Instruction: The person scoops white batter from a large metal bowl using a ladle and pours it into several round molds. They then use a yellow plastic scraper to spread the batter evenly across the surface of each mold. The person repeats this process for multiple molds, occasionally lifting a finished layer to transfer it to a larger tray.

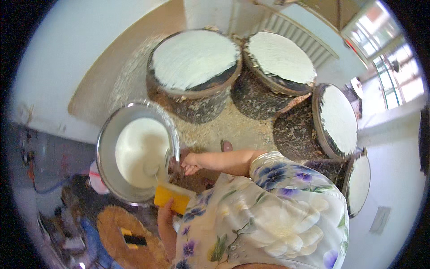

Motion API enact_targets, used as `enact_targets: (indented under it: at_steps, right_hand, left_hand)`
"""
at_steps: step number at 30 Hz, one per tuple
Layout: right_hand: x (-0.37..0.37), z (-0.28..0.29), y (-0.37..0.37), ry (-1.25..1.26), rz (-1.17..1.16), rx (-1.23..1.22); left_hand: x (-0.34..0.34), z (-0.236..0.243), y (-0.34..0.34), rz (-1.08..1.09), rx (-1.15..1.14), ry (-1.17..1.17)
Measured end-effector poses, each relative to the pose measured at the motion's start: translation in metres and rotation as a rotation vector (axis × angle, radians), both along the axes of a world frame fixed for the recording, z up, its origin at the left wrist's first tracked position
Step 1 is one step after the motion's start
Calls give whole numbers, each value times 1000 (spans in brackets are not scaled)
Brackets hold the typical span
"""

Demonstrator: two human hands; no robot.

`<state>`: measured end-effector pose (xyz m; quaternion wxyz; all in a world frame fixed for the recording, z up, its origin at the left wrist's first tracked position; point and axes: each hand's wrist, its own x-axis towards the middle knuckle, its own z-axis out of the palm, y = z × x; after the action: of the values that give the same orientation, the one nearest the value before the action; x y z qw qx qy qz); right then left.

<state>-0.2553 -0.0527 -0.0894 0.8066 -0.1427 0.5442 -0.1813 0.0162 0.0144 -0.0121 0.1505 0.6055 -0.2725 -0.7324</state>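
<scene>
A metal pot (105,143) at the middle left holds white creamy liquid (134,148). A metal ladle (151,168) dips into the liquid near the pot's right side. Beside that rim my right hand (190,163) has its fingers curled closed, apparently around the ladle's handle, which is partly hidden. My left hand (166,211) grips a yellow rectangular pad (172,198) with a pale upper layer, held just below the pot's lower right rim.
Large dark round vats with white-coated tops (195,58) (280,60) (335,119) stand behind and to the right. A wooden round board (109,226) with a yellow-and-black object lies at lower left. Walls (53,80) and a bright window (389,76) edge the view.
</scene>
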Motion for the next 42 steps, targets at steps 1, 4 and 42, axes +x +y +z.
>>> enact_targets:
  at_steps: [1,4,42]
  right_hand:
    - [-13,1,5,42,-10,-23]
    - [-54,13,21,21,-122,-34]
    - [-515,58,62,1782,197,-156]
  left_hand:
    - [-5,13,-2,-15,33,85]
    - [-22,61,8,-67,18,39]
    - [-458,113,-60,-998,-344,-29]
